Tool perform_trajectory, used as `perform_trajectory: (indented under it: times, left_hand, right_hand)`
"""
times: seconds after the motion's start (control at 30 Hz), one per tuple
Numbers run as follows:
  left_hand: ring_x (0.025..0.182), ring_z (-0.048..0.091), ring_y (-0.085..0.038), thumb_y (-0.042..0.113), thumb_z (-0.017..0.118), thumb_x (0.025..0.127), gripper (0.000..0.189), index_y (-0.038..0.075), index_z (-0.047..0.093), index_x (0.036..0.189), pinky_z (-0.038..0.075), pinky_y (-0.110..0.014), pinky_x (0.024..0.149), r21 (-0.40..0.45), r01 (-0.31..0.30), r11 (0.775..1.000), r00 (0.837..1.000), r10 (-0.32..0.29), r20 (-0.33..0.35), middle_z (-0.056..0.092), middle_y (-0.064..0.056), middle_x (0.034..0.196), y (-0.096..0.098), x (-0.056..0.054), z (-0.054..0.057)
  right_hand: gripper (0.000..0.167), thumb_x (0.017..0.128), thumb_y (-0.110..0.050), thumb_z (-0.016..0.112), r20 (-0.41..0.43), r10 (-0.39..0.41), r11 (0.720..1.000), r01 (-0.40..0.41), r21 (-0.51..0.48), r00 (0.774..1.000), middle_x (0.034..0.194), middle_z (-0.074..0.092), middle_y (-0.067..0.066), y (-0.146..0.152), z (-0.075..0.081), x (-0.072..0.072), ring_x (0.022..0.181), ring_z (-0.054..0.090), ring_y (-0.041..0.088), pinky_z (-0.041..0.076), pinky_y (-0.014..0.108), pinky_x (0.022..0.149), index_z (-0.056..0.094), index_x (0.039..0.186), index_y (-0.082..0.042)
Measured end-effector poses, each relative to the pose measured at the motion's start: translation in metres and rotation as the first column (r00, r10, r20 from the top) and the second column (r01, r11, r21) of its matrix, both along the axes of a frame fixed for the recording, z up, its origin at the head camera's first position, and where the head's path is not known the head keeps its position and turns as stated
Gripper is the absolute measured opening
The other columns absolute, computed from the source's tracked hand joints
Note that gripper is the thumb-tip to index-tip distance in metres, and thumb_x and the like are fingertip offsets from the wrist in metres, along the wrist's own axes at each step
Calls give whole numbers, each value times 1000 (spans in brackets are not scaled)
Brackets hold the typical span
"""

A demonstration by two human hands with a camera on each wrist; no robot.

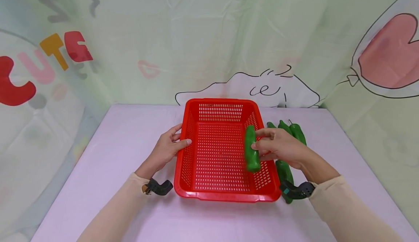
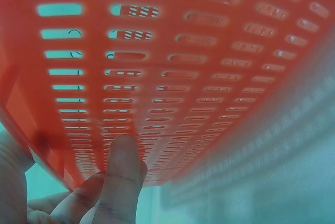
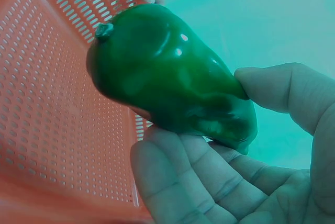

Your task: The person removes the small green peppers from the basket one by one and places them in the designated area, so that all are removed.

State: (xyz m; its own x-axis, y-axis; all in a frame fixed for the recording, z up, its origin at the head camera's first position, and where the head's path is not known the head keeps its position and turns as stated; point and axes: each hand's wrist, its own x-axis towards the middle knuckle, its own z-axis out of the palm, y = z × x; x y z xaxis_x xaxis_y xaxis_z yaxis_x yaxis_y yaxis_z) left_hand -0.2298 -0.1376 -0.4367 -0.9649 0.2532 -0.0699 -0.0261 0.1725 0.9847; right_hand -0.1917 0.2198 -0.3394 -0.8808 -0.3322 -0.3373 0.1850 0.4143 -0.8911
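A red plastic basket point(image 1: 222, 197) with slotted walls stands on the table, with nothing lying on its floor. My left hand point(image 1: 168, 145) grips its left rim, thumb over the top; in the left wrist view the fingers point(image 2: 123, 177) lie against the slotted outer wall. Over the basket's right side, my right hand point(image 1: 278, 145) holds a long green pepper point(image 1: 251, 151) between thumb and fingers. The right wrist view shows this pepper point(image 3: 167, 67) close up, its stem end toward the basket. Further green peppers point(image 1: 298, 133) lie on the table right of the basket, partly hidden by my right hand and wrist.
The pale lilac table point(image 1: 137, 133) extends on both sides of the basket. Another green pepper point(image 1: 284, 173) lies close along the basket's right wall. Behind the table hangs a light printed curtain point(image 1: 203, 45). A dark wrist device point(image 1: 160, 187) is on each arm.
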Motion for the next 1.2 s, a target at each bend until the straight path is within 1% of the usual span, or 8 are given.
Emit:
perform_trajectory:
  times: [0.17,0.37,0.47,0.6,0.73,0.9,1.07,1.2]
  left_hand:
    - [104,75,-34,18,72,100,76,10,31,164,65,-41,82,1,2,1000,1000,-2,-4,63,-23,140,-1,0,-1]
    - [106,74,-36,17,71,100,77,10,30,164,64,-41,83,13,5,1000,1000,-5,2,62,-24,142,-1,0,-2]
    - [106,74,-36,17,71,100,76,9,30,164,64,-42,83,17,8,1000,1000,-8,-1,62,-24,142,-1,1,-1]
    - [106,74,-36,18,72,100,76,10,31,164,64,-42,83,9,2,1000,1000,-2,-1,63,-23,141,0,2,0]
    - [106,74,-36,18,72,99,76,10,32,164,65,-42,82,4,-2,1000,1000,2,3,63,-22,140,0,2,-1]
    - [105,75,-36,18,72,99,76,11,32,163,65,-42,82,8,6,1000,1000,-6,-2,64,-22,139,0,1,-1]
    - [105,75,-37,17,71,100,75,10,31,164,65,-42,81,8,11,1000,1000,-10,-9,63,-24,139,0,1,0]
    - [106,74,-38,17,71,100,75,10,31,164,65,-42,82,11,15,1000,1000,-15,-12,62,-25,140,-1,2,1]
  right_hand:
    - [72,97,-17,66,-24,-2,1000,1,-5,1000,129,63,25,10,-1,2,101,74,28,63,46,89,33,154,11]
    - [66,99,-16,63,-47,-17,1000,16,-23,999,121,67,20,25,-4,5,96,74,27,64,44,87,35,152,12]
    - [66,99,-16,61,-52,-25,1000,24,-17,998,119,67,19,31,-5,7,95,74,26,64,44,87,33,152,14]
    - [71,100,-17,60,-56,-34,999,34,5,998,120,67,19,39,-5,8,95,73,25,64,44,88,27,154,15]
    - [69,101,-18,58,-69,-39,999,40,18,997,119,67,18,48,-5,11,95,73,24,64,42,87,28,153,16]
    - [66,103,-18,55,-86,-47,998,50,31,995,117,69,16,61,-8,14,94,74,22,65,39,85,28,152,17]
    - [64,104,-18,53,-85,-61,997,64,39,995,112,71,12,76,-14,15,93,75,22,65,39,85,28,151,18]
    - [61,104,-17,53,-66,-80,996,82,40,995,109,73,10,86,-19,18,93,75,23,64,36,85,31,149,18]
